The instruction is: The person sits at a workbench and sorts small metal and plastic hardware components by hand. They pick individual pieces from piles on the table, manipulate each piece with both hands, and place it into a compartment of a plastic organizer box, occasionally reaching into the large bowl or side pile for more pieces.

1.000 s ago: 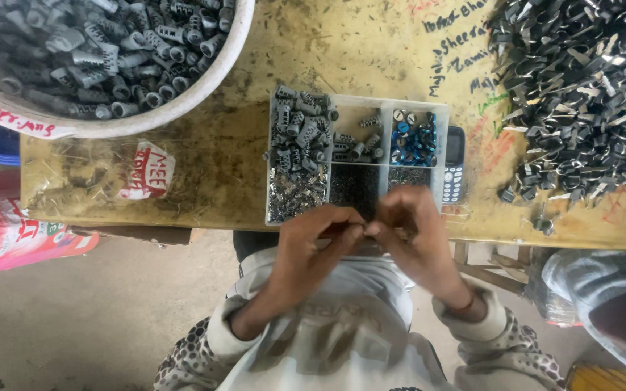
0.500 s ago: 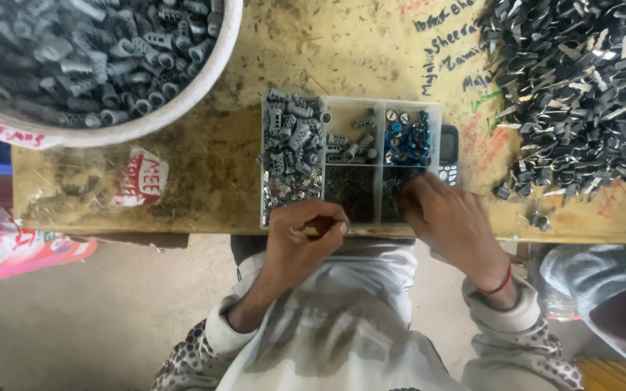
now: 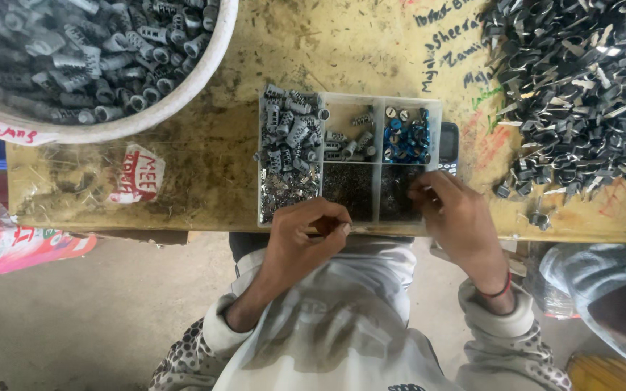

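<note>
- The left hand (image 3: 306, 235) is curled shut at the near edge of the clear compartment tray (image 3: 349, 101), apparently pinching a small part.
- The right hand (image 3: 458, 217) dips pinched fingertips into the tray's near-right compartment of tiny dark pieces (image 3: 398, 190).
- A white basin (image 3: 175, 98) of grey parts sits far left.

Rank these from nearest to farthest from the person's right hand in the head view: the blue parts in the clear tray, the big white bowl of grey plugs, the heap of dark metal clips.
1. Blue parts in the clear tray's top right compartment, just above the right hand.
2. Heap of dark metal clips, on the table's right.
3. Big white bowl of grey plugs, far left corner.
</note>
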Available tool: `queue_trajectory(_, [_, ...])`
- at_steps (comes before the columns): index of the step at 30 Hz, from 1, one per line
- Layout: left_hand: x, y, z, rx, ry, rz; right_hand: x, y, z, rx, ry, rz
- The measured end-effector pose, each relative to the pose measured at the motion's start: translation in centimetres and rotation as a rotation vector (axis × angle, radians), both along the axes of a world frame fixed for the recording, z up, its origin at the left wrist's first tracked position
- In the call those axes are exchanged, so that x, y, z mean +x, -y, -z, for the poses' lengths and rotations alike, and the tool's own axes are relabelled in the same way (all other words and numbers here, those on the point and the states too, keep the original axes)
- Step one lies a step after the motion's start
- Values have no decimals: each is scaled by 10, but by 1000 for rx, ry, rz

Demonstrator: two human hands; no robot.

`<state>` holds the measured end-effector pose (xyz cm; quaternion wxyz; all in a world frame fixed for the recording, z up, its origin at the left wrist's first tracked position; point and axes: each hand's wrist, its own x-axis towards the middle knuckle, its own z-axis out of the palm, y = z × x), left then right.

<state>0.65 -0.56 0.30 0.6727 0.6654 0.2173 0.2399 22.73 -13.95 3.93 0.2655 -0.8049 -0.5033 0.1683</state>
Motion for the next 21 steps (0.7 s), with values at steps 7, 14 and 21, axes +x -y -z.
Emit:
queue_trajectory(7, [2, 6, 1, 135, -28, -4, -2, 0, -4, 42, -46, 60])
queue_trajectory(14, [2, 9, 9, 132, 5, 4, 9, 12, 17, 152, -262, 119])
queue_trajectory(21, [10, 21, 8, 96, 15, -44, -25, 11, 11, 373, -1106, 182])
